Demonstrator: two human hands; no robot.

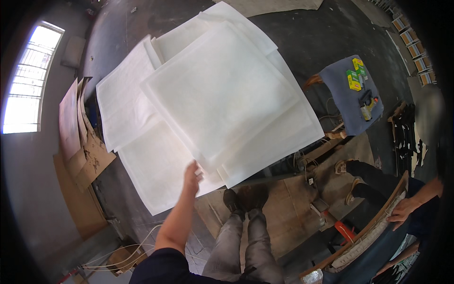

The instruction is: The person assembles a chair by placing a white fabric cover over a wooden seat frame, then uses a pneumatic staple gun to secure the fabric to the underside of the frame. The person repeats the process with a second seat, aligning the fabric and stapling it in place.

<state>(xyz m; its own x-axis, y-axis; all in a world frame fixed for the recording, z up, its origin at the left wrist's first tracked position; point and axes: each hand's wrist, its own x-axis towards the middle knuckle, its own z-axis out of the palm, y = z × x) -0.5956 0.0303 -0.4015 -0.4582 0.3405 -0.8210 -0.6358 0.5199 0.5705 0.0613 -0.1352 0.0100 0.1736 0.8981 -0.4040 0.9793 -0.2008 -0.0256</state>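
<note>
Several large white padding sheets (222, 90) lie overlapping in a loose stack before me, spread over a support that is mostly hidden. My left hand (192, 178) reaches to the near corner of the upper sheets. Its fingers are curled closed at a sheet's edge, slightly blurred, and part of the grip is hidden. Beneath it and to the left lies a lower white sheet (158, 163). My right hand is not in view.
Right of the sheets, a blue-grey padded seat (352, 106) carries yellow-green boxes (353, 79) and a staple gun (366, 106). Another person's hand (404, 210) rests at a curved wooden frame (378, 227), lower right. Cardboard sheets (71, 128) lean at the left wall.
</note>
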